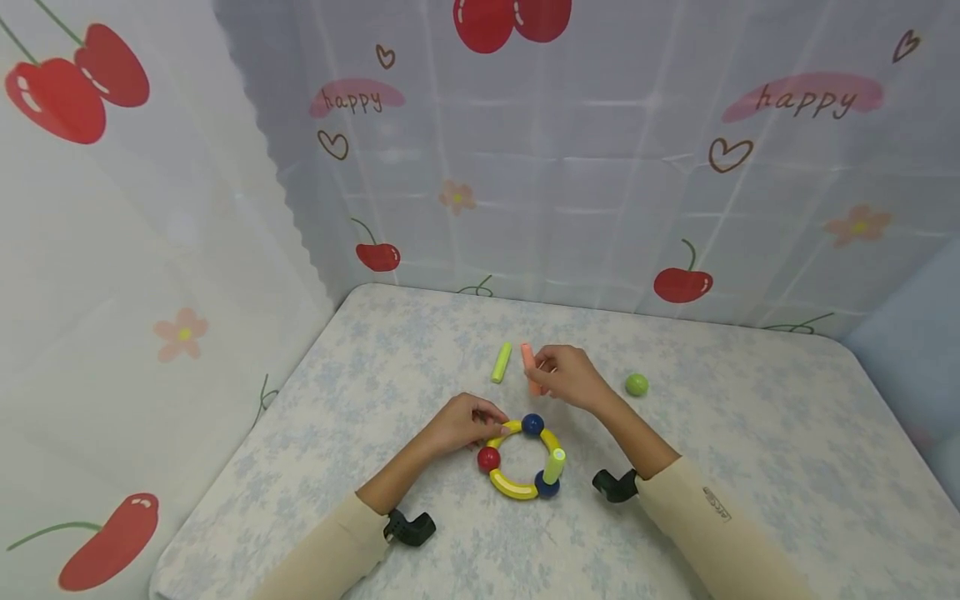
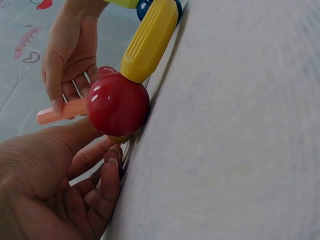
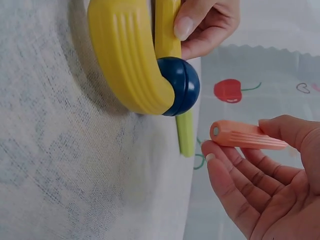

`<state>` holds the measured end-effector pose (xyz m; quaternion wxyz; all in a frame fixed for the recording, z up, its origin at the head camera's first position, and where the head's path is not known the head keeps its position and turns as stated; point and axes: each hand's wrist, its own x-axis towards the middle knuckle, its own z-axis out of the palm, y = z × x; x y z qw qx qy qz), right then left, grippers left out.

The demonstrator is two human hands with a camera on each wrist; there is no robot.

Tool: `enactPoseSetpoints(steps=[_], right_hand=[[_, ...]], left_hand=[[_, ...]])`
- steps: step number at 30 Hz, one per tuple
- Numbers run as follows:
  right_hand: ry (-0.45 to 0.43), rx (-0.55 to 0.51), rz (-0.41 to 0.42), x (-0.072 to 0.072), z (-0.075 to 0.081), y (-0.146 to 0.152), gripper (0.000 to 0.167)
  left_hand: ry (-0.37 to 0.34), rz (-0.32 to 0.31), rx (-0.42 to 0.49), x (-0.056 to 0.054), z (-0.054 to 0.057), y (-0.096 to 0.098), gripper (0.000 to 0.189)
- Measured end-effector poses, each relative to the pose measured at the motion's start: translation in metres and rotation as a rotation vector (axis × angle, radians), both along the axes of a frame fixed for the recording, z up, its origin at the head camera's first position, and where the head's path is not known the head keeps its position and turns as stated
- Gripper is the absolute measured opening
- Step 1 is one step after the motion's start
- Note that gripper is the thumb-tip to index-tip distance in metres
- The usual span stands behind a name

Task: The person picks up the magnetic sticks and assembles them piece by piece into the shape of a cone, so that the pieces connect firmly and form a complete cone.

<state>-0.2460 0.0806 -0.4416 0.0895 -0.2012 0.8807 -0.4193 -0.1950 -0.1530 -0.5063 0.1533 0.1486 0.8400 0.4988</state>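
A ring of curved yellow rods (image 1: 513, 487) lies on the table, joined by a red ball (image 1: 489, 459), a far blue ball (image 1: 532, 425) and a near blue ball (image 1: 547, 485). From the near blue ball a yellow-green stick (image 1: 555, 465) rises upright. My left hand (image 1: 461, 425) pinches the ring's far-left yellow rod, between the red ball and the far blue one. Beyond the ring, my right hand (image 1: 570, 377) holds an orange stick (image 1: 528, 357) between thumb and fingers. In the right wrist view, a small pale round spot shows on the orange stick's (image 3: 250, 136) end.
A loose yellow-green stick (image 1: 502, 363) lies on the table (image 1: 360, 358) left of the orange one. Right of my right hand sits a green ball (image 1: 637, 384). A cherry-printed curtain (image 1: 570, 208) hangs behind the table's back edge, with another sheet along the left.
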Motion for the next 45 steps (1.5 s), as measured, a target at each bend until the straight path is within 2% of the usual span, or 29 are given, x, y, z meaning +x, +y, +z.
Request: enactPoseSetpoints(steps=[6,10,21,29,45], right_hand=[[-0.003,-0.048,-0.019,0.014,0.005,0.007,0.025],[0.004,-0.079,-0.01,0.022,0.004,0.011,0.022],[0.054,-0.186,0.064,0.043,0.0,0.022,0.024],[0.085,-0.192,0.087,0.049,-0.005,0.026,0.02],[0.112,-0.162,0.112,0.05,-0.017,0.027,0.017]], left_hand=[[0.005,0.006,-0.006,0.0,0.001,0.0,0.016],[-0.001,0.008,-0.006,0.001,0.002,0.0,0.016],[0.018,0.001,-0.009,0.002,0.001,-0.001,0.014],[0.016,-0.002,0.003,0.002,0.001,-0.001,0.015],[0.023,-0.003,-0.008,0.002,0.001,0.001,0.016]])
